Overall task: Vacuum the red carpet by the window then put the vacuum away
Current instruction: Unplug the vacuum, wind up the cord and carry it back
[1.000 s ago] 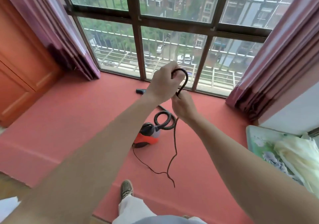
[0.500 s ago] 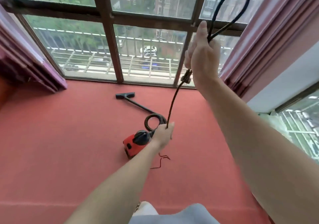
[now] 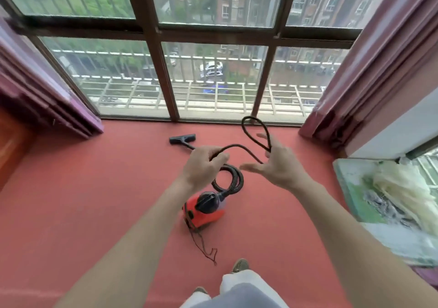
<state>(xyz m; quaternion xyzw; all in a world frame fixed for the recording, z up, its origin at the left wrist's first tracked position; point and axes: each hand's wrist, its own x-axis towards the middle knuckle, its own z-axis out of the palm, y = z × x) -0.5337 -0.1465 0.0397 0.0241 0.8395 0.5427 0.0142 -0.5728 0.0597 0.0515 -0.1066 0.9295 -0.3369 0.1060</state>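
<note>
A small red canister vacuum [image 3: 205, 211] sits on the red carpet [image 3: 83, 201] below my hands. Its black hose [image 3: 233, 182] coils behind it, and the floor nozzle [image 3: 182, 139] lies near the window. My left hand [image 3: 203, 166] grips the black power cord [image 3: 239, 146]. The cord arcs over to my right hand [image 3: 276, 164], where a loop [image 3: 256, 130] stands up above the palm. The right hand's fingers are spread, and the loop seems caught at the thumb. A thin tail of cord [image 3: 206, 248] trails on the carpet in front of the vacuum.
The window [image 3: 213, 75] spans the far side, with pink curtains at left [image 3: 42, 94] and right [image 3: 369, 75]. A bed or table with a floral cover and pale cloth [image 3: 391, 196] stands at the right. My shoe [image 3: 239, 265] rests on the carpet near the cord's tail.
My right hand has come down from high up to chest level with the loop. My left hand rose from near the vacuum to meet it, and the cord now arcs between them.
</note>
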